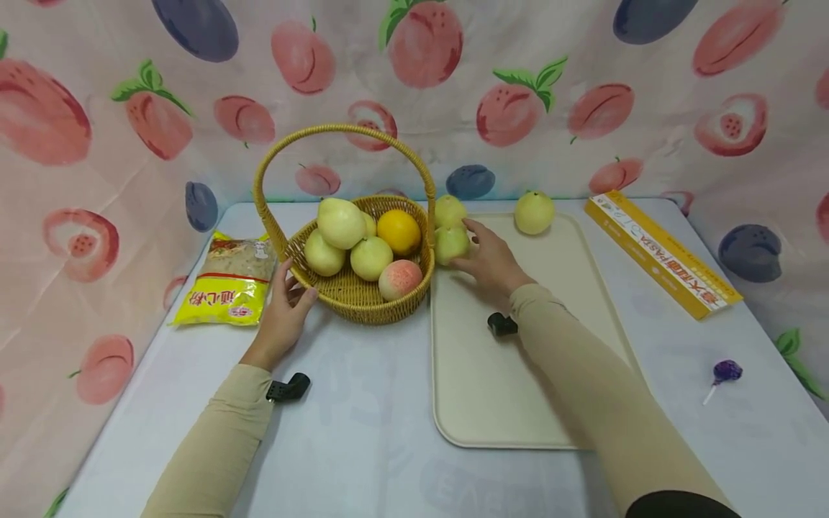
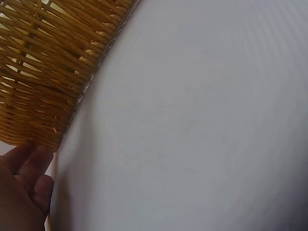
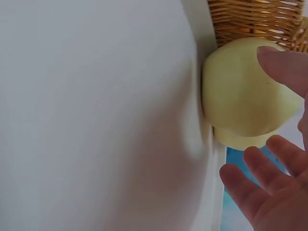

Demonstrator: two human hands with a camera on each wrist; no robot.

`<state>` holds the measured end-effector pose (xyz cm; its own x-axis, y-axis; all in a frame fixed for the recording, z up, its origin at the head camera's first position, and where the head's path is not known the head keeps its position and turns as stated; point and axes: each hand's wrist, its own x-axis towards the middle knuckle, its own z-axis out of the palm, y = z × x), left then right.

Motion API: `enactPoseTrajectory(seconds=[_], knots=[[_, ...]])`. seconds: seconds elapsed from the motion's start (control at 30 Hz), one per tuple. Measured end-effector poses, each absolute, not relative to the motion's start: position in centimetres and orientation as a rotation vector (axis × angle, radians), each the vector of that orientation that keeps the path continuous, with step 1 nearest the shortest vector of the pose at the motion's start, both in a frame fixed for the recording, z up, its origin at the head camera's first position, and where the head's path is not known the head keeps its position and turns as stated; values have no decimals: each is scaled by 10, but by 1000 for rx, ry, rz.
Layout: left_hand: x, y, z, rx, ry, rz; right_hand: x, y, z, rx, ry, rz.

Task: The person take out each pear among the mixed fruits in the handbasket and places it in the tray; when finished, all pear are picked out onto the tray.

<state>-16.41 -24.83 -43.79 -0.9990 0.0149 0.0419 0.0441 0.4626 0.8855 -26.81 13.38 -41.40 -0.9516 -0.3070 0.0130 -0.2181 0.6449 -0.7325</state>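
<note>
A wicker basket [image 1: 363, 311] with a tall handle holds several pale yellow-green pears [image 1: 371, 258], an orange [image 1: 398, 232] and a pinkish peach [image 1: 400, 279]. My left hand [image 1: 283, 316] rests against the basket's left side, its fingertips touching the weave [image 2: 62, 110] in the left wrist view. Right of the basket, two more pears sit one behind the other. My right hand [image 1: 490, 259] is at the nearer pear [image 3: 245, 91], thumb over it and the other fingers spread beside it. Another pear [image 1: 534, 213] lies at the tray's far edge.
A beige tray [image 1: 505, 403] lies right of the basket. A yellow noodle bag [image 1: 227, 284] lies at the left, a long orange pasta box [image 1: 660, 255] at the far right. A purple lollipop [image 1: 727, 371] rests near the right edge. Fruit-patterned cloth hangs behind the table.
</note>
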Motion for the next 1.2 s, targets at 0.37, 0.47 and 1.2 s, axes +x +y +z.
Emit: enactPoseTrajectory(seconds=[0.37,0.47,1.2], knots=[[-163,-248,-438,-61,-2646,-1652,-248,148,-395,-478,2739,-1248],[-163,-248,-438,-62,-2643,-1650,-241,151,-389,-508,2749,-1242],[-165,-247,-437,-82,-2641,-1634,-202,127,-354,-877,2748,-1314]])
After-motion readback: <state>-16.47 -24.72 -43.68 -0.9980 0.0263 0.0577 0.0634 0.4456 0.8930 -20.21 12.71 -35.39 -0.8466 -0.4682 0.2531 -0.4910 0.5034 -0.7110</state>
